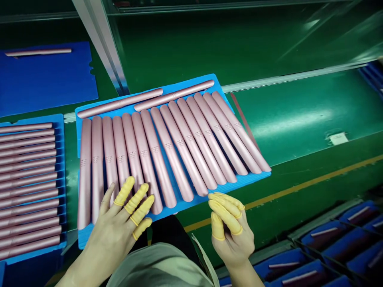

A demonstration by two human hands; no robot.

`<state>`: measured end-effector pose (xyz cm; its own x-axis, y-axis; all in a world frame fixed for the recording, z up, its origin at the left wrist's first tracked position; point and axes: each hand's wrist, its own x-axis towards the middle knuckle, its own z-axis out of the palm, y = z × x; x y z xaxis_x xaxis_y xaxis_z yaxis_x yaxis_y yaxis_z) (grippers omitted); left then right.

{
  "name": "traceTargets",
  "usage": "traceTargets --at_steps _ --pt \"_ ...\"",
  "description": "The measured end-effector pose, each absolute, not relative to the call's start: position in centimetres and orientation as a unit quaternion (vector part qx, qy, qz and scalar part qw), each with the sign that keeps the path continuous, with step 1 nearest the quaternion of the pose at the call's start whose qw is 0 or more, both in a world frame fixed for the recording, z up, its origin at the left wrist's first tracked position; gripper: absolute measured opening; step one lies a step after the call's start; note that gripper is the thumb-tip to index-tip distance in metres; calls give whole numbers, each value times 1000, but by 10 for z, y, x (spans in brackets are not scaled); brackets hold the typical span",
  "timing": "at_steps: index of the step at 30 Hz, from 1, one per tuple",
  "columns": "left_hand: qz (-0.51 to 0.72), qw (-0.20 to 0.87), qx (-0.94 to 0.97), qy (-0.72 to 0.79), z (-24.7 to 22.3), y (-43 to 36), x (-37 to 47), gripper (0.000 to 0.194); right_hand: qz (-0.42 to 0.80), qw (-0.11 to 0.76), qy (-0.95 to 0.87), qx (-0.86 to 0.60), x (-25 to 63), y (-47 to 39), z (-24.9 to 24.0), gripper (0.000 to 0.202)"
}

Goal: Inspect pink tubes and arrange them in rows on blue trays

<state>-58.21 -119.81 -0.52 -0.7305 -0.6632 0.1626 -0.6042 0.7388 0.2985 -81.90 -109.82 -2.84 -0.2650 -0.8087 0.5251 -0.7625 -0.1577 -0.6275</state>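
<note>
A blue tray (179,203) in front of me bears several long, pink metallic tube-like pieces (167,147) side by side, with fine marks across their middles. Two more pink pieces (175,97) lie crosswise along its far edge. My left hand (119,215) has its fingers spread over the near ends of the left pieces; yellow finger cots cover all but one of its visible digits. At the tray's near edge, my right hand (229,223) is closed, its yellow-covered fingers pressed together by one piece's end. Whatever it may hold is hidden.
To the left, another blue tray (62,159) carries a column of pink pieces. Behind it lies a blue sheet (54,79) with one piece. A metal post (101,44) rises behind. A green work surface (299,115) extends right; blue bins (326,235) stand lower right.
</note>
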Motion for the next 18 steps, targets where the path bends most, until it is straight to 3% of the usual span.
traceTargets --at_steps 11,18 --pt "-67 76 300 -948 -1 -1202 -604 36 -471 15 671 -572 -848 -1091 -32 45" --pt "-65 113 272 -954 2 -1206 -616 43 -489 7 674 -554 -866 -1091 -34 46"
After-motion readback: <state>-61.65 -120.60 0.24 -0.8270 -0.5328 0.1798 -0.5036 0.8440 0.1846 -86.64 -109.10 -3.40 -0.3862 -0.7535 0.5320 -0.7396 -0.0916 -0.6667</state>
